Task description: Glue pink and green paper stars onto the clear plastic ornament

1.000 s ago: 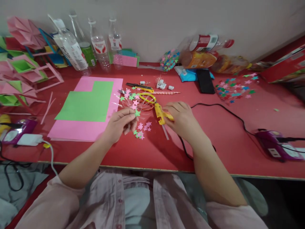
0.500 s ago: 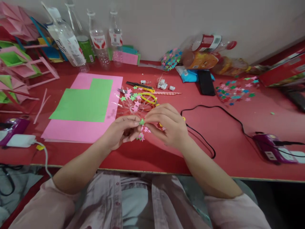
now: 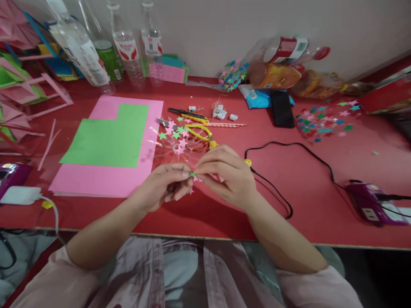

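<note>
Between my two hands is a small green paper star [image 3: 192,174], tilted so that little of its face shows. My left hand [image 3: 169,182] pinches it from the left, thumb on top and fingers curled. From the right, the thumb and fingertips of my right hand [image 3: 226,175] close on its other side. Pink stars [image 3: 192,190] show just beneath the fingers, partly hidden by them. Beyond my hands lies a clear plastic piece cut into curled strips [image 3: 175,148], with pink and green stars on it. Yellow-handled scissors [image 3: 199,131] lie partly behind it.
Green paper [image 3: 102,141] rests on pink sheets [image 3: 93,184] at left. A craft knife [image 3: 186,113] lies behind the scissors. Plastic bottles [image 3: 126,53] stand along the wall. At right are a phone [image 3: 282,109], a star-covered clear piece [image 3: 327,122] and a black cable [image 3: 295,144].
The green star has tipped from facing up to nearly edge-on between my fingertips. Both hands sit slightly lower in view, and the camera has shifted a little.
</note>
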`<state>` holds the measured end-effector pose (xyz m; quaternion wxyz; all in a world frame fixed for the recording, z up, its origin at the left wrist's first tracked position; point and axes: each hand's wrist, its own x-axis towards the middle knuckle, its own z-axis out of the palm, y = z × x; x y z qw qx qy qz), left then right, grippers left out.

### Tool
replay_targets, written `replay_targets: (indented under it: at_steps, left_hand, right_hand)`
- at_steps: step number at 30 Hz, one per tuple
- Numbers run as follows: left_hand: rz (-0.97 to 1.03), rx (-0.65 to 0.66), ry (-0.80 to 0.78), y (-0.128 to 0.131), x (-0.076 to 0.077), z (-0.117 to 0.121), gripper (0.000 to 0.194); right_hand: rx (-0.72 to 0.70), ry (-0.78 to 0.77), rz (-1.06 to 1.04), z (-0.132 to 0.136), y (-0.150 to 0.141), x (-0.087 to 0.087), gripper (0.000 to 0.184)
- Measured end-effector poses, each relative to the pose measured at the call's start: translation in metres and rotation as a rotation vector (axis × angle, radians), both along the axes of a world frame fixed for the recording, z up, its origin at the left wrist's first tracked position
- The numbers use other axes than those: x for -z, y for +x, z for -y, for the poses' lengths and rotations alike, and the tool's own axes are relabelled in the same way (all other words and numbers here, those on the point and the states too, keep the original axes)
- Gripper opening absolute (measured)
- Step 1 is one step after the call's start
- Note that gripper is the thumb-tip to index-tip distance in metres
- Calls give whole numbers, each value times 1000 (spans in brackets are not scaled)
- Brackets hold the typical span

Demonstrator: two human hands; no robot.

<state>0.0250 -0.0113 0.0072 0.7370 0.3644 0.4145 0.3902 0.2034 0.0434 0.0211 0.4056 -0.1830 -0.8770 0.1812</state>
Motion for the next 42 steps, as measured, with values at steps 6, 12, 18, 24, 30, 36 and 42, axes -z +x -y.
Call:
replay_targets:
  at_steps: [6,12,18,24,30,36,42]
  left_hand:
    - [-252,-153,160,6,-5,5,21]
    - [-429,-181,303,10,-2,9,45]
    - [-778,-202,550,2,12,0,36]
    - [-966,-309,818,-2,18,-9,21]
    - [-1002,-383,980,-2,26,-14,11]
    - [-1009,-385,1003,1,31,-17,9]
    - [-1016,-402,1000,2,32,-19,7]
  right_hand:
    - [306,-381,-141,-15,1,7,5]
    - [199,-459,-29,-22,-5,4,8]
    - [204,-477,24,-18,-8,9,5]
    - [213,-533,20,-9,-12,19,5]
    - [213,-549,-16,-3,-12,23,6]
    - [214,-521,-25,-2,-10,25,7]
    - [185,-314,6,-2,-9,29,6]
